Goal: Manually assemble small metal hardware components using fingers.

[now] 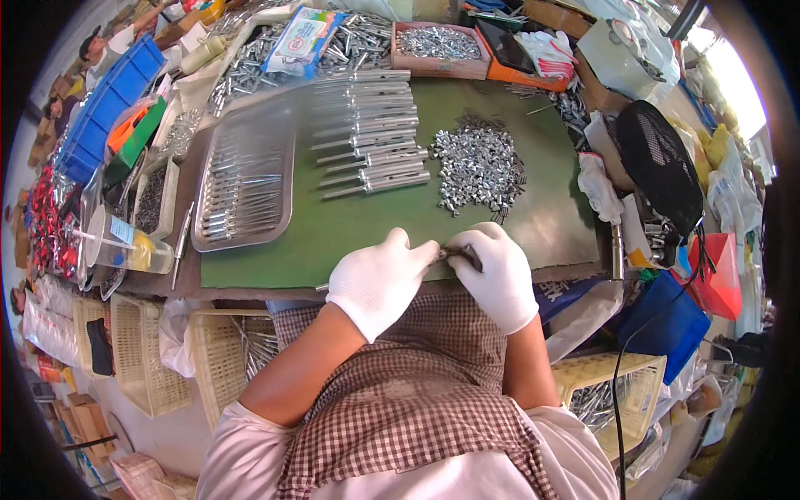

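Note:
Both my hands wear white knit gloves and meet over the near edge of a green work mat (pixel 333 242). My left hand (pixel 379 279) is closed around a thin metal rod (pixel 322 287), whose end sticks out on its left side. At the rod's other end, my right hand (pixel 496 275) pinches a small dark metal piece (pixel 472 257); the fingers hide most of it. Beyond them lies a row of silver metal tubes with rods (pixel 379 171), side by side. Right of that row is a pile of small silver metal parts (pixel 479 171).
A metal tray (pixel 287 208) holding several slim rods stands on the left. A pink box of small parts (pixel 442 29) and an orange bin (pixel 533 79) line the back. A clear plastic cup (pixel 125 246) is far left; a black mesh item (pixel 658 162) stands right. Cream crates (pixel 150 358) sit below.

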The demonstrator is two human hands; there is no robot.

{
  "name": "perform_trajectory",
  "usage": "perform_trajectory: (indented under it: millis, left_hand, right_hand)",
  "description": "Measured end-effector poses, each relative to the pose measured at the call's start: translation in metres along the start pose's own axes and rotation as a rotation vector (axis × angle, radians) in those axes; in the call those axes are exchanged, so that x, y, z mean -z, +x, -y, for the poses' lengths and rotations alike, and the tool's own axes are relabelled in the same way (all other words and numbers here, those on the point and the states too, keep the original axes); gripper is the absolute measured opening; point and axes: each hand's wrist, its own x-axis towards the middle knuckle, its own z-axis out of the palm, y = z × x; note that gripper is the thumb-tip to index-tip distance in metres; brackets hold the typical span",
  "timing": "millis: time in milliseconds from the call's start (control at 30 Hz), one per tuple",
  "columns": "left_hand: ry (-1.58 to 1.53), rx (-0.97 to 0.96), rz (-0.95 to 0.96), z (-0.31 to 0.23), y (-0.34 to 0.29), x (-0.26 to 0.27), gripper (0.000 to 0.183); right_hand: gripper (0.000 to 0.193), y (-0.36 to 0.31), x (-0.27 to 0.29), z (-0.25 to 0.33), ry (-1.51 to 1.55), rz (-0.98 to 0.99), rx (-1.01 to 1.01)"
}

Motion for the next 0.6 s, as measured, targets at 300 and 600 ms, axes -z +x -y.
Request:
perform_trajectory:
  millis: [300, 600]
  left_hand:
    - [0.033, -0.016, 0.042, -0.003, 0.002, 0.003, 0.015]
    - [-0.002, -0.006, 0.017, -0.001, 0.002, 0.001, 0.015]
  right_hand:
    - [0.013, 0.047, 0.010, -0.022, -0.083, -0.125, -0.025]
    - [0.016, 0.065, -0.005, -0.027, -0.333, -0.078, -0.023]
